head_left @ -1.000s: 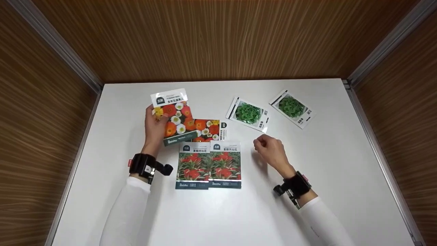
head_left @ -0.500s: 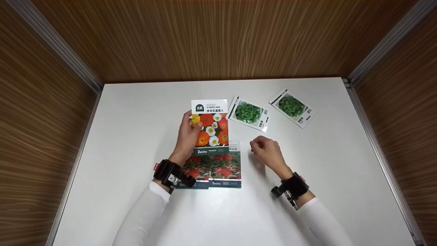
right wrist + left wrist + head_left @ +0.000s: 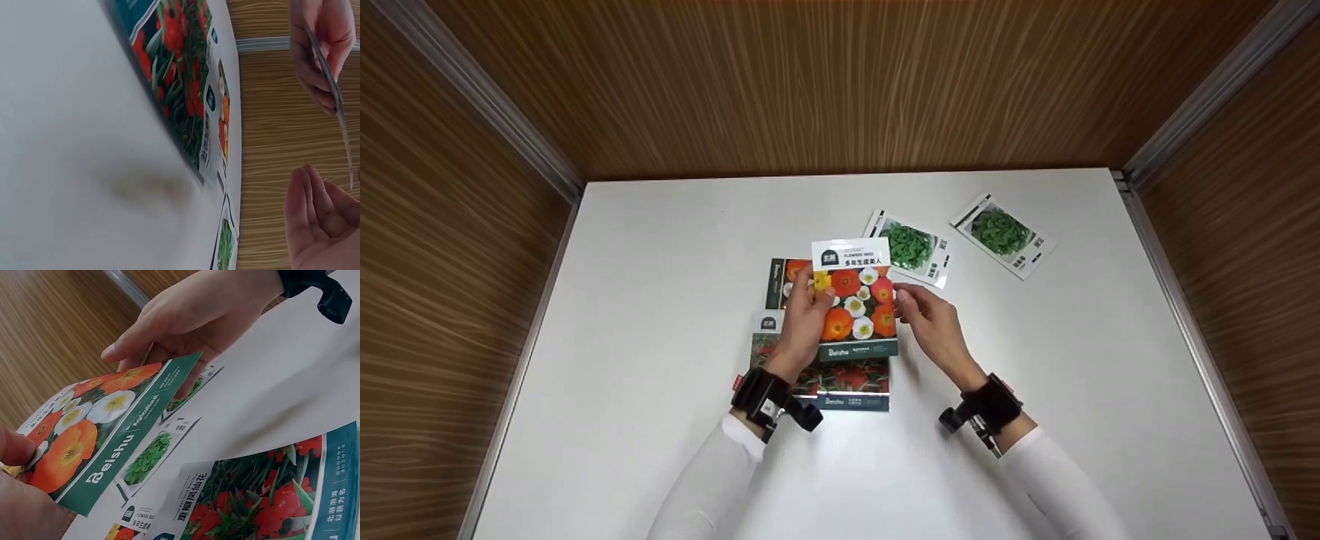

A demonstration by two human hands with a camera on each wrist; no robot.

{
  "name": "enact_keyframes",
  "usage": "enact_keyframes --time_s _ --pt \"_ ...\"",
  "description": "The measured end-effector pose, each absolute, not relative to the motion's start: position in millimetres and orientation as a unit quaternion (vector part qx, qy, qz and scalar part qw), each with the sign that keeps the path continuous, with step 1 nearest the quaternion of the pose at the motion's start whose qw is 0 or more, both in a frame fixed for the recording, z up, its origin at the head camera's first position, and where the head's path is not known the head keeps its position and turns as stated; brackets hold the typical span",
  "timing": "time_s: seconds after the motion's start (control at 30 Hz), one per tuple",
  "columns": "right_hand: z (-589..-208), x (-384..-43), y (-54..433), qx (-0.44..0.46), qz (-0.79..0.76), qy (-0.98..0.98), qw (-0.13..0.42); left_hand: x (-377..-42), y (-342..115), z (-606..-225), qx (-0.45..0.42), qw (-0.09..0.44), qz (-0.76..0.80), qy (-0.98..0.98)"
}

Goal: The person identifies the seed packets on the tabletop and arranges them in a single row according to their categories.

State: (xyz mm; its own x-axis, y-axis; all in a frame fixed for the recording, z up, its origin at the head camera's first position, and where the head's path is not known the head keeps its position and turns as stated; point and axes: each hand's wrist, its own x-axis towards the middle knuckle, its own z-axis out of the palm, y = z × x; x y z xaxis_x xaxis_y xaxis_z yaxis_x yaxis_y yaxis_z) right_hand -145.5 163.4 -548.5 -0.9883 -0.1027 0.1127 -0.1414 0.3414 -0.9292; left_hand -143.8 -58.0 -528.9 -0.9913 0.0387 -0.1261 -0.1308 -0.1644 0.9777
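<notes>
My left hand (image 3: 804, 324) pinches a seed packet (image 3: 855, 315) with orange, white and yellow flowers, thumb across its front. The packet is raised above two red-flower seed packets (image 3: 855, 379), which lie partly overlapped and partly hidden by it. A second orange-flower packet (image 3: 775, 283) lies sideways behind my left hand. My right hand (image 3: 936, 324) is at the held packet's right edge. In the right wrist view, the packet's edge-on side (image 3: 342, 121) points into the gap between the right hand's thumb and spread fingers (image 3: 306, 197).
Two seed packets with green leaves lie tilted toward the back right: one green-leaf packet (image 3: 911, 247) is partly covered by the raised packet, the other leafy packet (image 3: 1003, 234) lies farther right. Wood-grain panels (image 3: 840, 82) enclose the white table (image 3: 622, 315) at back and sides.
My left hand has carried the orange-flower packet rightward from the left, over the red-flower packets. My right hand has shifted left to the packet's edge, its fingers opening from a loose curl.
</notes>
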Motion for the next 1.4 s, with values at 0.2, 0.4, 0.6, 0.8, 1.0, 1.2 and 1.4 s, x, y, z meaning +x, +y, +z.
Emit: enact_keyframes --time_s 0.2,0.4,0.6,0.8,1.0,1.2,1.4 --pt "-547.9 -147.6 160.3 0.032 0.622 -0.782 -0.010 -139.8 -50.9 -535.3 -0.025 0.073 0.760 0.645" --pt "-549.0 -148.2 160.6 0.000 0.657 -0.753 -0.039 -137.2 -48.4 -540.1 -0.021 0.076 0.749 0.657" --pt "-550.0 -145.8 168.4 -0.028 0.662 -0.747 -0.055 -138.9 -51.1 -542.1 -0.018 0.069 0.769 0.636" --pt "-550.1 -143.2 180.0 -0.047 0.664 -0.743 -0.063 -140.3 -60.6 -542.6 -0.021 0.045 0.789 0.613" --pt "-552.0 -141.1 192.0 -0.061 0.651 -0.754 -0.066 -139.4 -72.5 -544.2 -0.017 0.030 0.798 0.602" --pt "-558.8 -137.3 210.2 -0.073 0.638 -0.764 -0.065 -140.8 -88.9 -548.1 -0.039 0.009 0.786 0.617" --pt "-565.1 -131.0 228.4 -0.089 0.630 -0.768 -0.075 -143.9 -102.3 -549.5 -0.060 -0.006 0.774 0.631"
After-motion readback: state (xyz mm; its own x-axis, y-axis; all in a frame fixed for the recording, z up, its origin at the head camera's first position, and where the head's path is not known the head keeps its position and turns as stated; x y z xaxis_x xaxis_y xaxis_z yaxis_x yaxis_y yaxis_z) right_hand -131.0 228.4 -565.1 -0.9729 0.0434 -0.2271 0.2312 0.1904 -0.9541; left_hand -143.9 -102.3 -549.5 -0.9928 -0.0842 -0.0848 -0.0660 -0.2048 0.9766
